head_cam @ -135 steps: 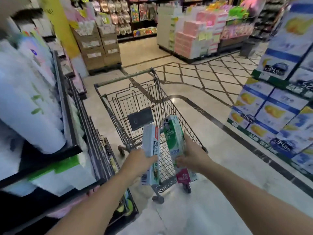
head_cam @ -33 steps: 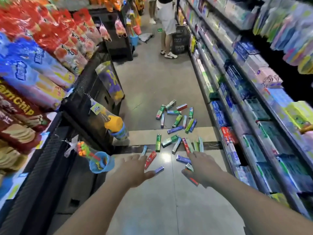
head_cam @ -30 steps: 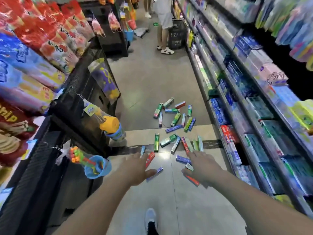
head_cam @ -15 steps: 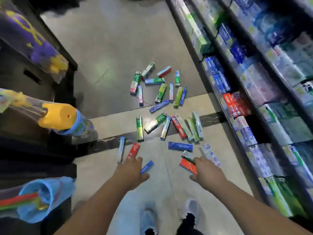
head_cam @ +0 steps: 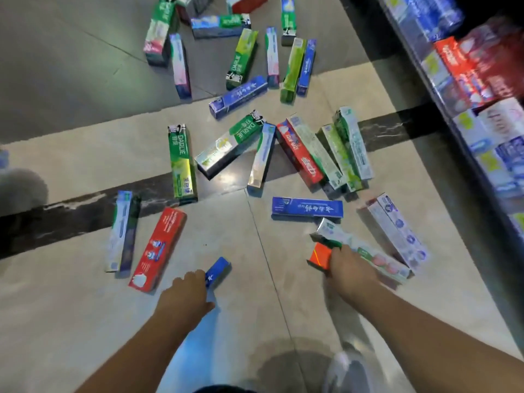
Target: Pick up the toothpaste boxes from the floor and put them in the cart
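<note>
Several toothpaste boxes in green, blue, red and white lie scattered on the floor. My left hand (head_cam: 184, 293) is down at the floor, its fingers closed over the near end of a small blue toothpaste box (head_cam: 217, 270). A long red box (head_cam: 158, 248) lies just left of it. My right hand (head_cam: 350, 272) grips an orange toothpaste box (head_cam: 320, 255), and a white-green box (head_cam: 340, 236) lies against its far side. A blue box (head_cam: 307, 207) lies beyond that. The cart is out of view.
A store shelf (head_cam: 467, 114) packed with toothpaste boxes runs along the right side, close to my right arm. A dark marble strip (head_cam: 71, 214) crosses the tiled floor. My shoe (head_cam: 346, 370) shows at the bottom.
The view has dropped much closer to the floor. Both hands have come down from above the boxes: the left onto the small blue box, the right onto the orange box.
</note>
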{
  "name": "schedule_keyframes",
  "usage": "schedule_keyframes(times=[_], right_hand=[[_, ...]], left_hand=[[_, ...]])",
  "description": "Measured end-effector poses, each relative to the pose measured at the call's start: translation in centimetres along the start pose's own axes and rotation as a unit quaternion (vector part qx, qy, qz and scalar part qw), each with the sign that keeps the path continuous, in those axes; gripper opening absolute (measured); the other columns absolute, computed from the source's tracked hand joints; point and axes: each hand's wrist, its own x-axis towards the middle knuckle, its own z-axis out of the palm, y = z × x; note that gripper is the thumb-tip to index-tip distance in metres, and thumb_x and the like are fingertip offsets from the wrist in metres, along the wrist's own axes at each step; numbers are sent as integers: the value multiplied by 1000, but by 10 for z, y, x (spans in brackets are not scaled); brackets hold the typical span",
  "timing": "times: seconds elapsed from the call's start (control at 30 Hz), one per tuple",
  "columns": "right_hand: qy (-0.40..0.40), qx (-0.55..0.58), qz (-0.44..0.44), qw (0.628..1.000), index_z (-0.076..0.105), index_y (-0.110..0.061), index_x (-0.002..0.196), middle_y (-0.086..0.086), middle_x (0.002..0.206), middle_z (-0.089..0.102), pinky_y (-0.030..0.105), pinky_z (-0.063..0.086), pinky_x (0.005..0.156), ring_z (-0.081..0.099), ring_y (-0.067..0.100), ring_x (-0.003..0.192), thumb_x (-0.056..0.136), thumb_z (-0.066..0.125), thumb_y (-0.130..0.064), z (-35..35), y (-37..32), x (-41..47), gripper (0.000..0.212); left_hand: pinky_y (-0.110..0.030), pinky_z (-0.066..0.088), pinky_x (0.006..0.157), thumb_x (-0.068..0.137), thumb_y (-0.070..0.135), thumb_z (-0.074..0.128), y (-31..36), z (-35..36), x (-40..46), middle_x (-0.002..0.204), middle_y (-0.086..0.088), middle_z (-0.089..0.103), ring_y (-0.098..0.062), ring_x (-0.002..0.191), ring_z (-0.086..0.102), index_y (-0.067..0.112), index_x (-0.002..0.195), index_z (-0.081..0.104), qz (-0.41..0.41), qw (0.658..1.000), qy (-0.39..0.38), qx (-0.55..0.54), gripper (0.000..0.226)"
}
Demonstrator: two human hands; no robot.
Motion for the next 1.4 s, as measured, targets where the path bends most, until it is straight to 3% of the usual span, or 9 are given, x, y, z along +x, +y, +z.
schedule_keyframes(times=[0.27, 0.4, 0.53, 0.73, 0.83, 0.93, 1.03, 1.2, 1.4], right_hand=[[27, -96, -50, 994, 40, -15, 117, 5, 116, 58, 36, 50, 76, 64, 24, 100, 96, 43, -25, 15, -9, 6, 23], [34, 121, -30, 992, 42, -11, 115, 8, 108, 60, 35, 46, 69, 65, 29, 96, 84, 64, -35, -78, -3, -44, 45], [99, 311, -34, 945, 43, -14, 119, 9, 109, 60, 37, 47, 71, 62, 33, 98, 80, 69, -39, -218, 28, -139, 53], [171, 456, -11, 874, 48, -28, 110, -3, 99, 69, 41, 54, 75, 67, 26, 90, 66, 69, -56, -406, 108, -344, 56], [199, 531, -9, 824, 52, -30, 105, -8, 92, 68, 42, 55, 75, 69, 17, 80, 62, 75, -49, -468, 142, -435, 52], [255, 563, 24, 786, 53, -32, 98, -15, 85, 65, 28, 52, 69, 64, 0, 71, 62, 79, -44, -512, 179, -533, 46], [320, 578, 69, 748, 53, -34, 90, -22, 78, 64, 11, 43, 60, 61, -11, 70, 63, 82, -41, -527, 210, -619, 40], [371, 598, 153, 694, 57, -24, 103, -12, 92, 70, 30, 53, 75, 66, 2, 80, 66, 81, -43, -504, 252, -745, 48], [401, 635, 280, 598, 52, -29, 95, -16, 86, 69, 27, 54, 71, 64, -4, 74, 66, 79, -44, -386, 312, -892, 43]], left_hand=[[-31, 40, 63, 94, 19, 45, 8, -7, 14, 95, -3, 64, -23, 82, 64, 15, 107, 42, -21, 997, 33, -68, 13], [-30, 38, 56, 94, 31, 53, 25, -98, -34, 85, -5, 58, -23, 70, 54, 18, 97, 36, 2, 989, 95, -116, 21], [-32, 37, 60, 90, 37, 58, 49, -229, -135, 84, -5, 55, -27, 73, 54, 18, 94, 35, 38, 979, 148, -132, 30], [-34, 37, 60, 88, 41, 59, 91, -428, -354, 87, -6, 60, -31, 79, 58, 18, 98, 39, 127, 965, 197, -120, 32], [-34, 41, 58, 88, 42, 60, 109, -498, -450, 83, -3, 62, -28, 77, 59, 20, 95, 43, 190, 951, 210, -124, 29], [-31, 35, 52, 87, 47, 62, 134, -557, -547, 72, 6, 55, -21, 67, 54, 26, 85, 39, 261, 933, 222, -112, 31], [-33, 42, 61, 87, 47, 63, 170, -592, -618, 75, 5, 59, -23, 75, 60, 23, 90, 45, 348, 905, 229, -85, 30], [-33, 41, 64, 87, 46, 64, 249, -594, -720, 87, 6, 68, -21, 87, 64, 28, 97, 46, 467, 851, 240, -5, 27], [-32, 36, 55, 85, 50, 62, 389, -499, -829, 72, 10, 57, -19, 77, 62, 31, 82, 38, 604, 771, 189, 76, 31]])
